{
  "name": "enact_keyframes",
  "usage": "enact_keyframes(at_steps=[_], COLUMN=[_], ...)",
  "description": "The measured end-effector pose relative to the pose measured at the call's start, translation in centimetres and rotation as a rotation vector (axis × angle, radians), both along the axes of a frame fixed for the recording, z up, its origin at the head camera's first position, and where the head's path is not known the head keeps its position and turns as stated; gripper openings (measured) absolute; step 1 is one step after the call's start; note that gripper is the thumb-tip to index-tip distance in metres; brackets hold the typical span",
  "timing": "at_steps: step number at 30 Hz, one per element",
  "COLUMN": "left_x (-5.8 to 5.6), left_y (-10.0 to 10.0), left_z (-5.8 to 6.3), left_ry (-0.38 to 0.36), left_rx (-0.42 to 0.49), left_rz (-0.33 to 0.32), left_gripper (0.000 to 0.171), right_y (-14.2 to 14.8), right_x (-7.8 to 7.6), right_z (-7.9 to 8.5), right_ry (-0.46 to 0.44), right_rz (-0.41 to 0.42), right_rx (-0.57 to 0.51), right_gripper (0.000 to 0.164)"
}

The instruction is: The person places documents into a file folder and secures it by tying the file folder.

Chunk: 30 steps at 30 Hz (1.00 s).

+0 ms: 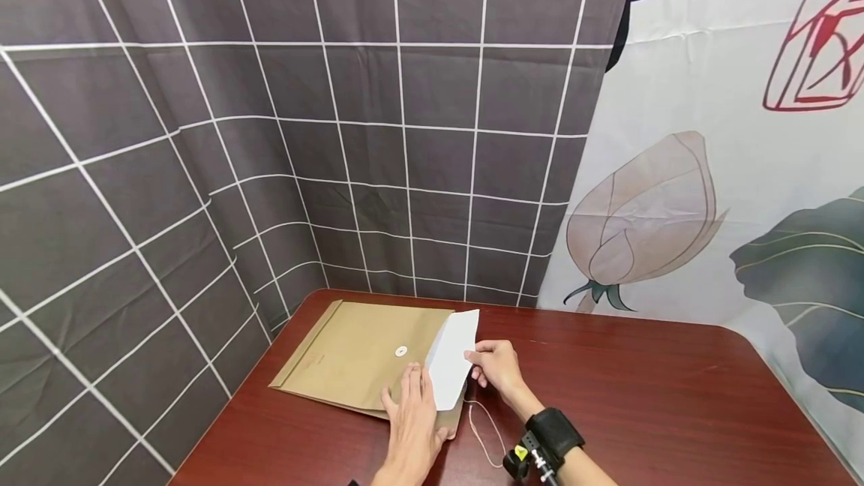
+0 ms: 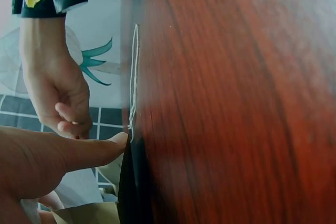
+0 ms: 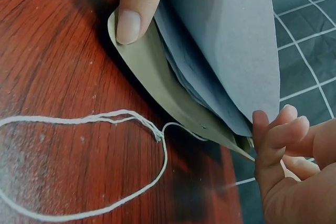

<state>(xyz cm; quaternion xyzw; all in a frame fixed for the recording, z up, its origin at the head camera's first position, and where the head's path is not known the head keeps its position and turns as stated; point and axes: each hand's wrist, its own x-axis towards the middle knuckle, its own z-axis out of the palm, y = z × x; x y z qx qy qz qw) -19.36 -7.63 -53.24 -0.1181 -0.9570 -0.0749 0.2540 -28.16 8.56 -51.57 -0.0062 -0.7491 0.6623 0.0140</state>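
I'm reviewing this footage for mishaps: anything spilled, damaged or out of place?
No spill or obvious damage shows. The string stands out: it lies loose on the table, not wound round the button on the envelope.

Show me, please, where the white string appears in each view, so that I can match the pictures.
Head: white string below centre, slightly right, on the table.
Left wrist: upper half, left of centre, a narrow strand.
Right wrist: lower left, a loop on the table.
Shared landmark: the brown envelope.
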Motion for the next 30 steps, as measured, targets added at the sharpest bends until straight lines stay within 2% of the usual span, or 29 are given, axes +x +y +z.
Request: enact_keyframes(at_steps=[15, 22, 26, 30], left_x=[0.5, 0.7, 0.8, 0.9], left_y=[0.5, 0.7, 0.8, 0.9], left_z=[0.4, 0.5, 0.7, 0.8], left_ry=[-0.002, 0.04, 0.039, 0.026], left_rx=[-0.017, -0.012, -0.025, -0.032], left_rz=[-0.016, -0.037, -0.035, -0.033], left_gripper=[0.107, 0.107, 0.107, 0.107], right_y=[-1.1, -1.6, -1.8, -2.1], right_x=[-0.8, -1.0, -1.1, -1.1], right_z=[-0.1, -0.3, -0.4, -0.3], right_ry=[-0.007, -0.024, -0.024, -0.031], right_rz=[0.017, 0.039, 0.07, 0.137], right_rx=[-0.014, -0.043, -0.073, -0.102], right_gripper=[0.01, 0.01, 0.011, 0.011])
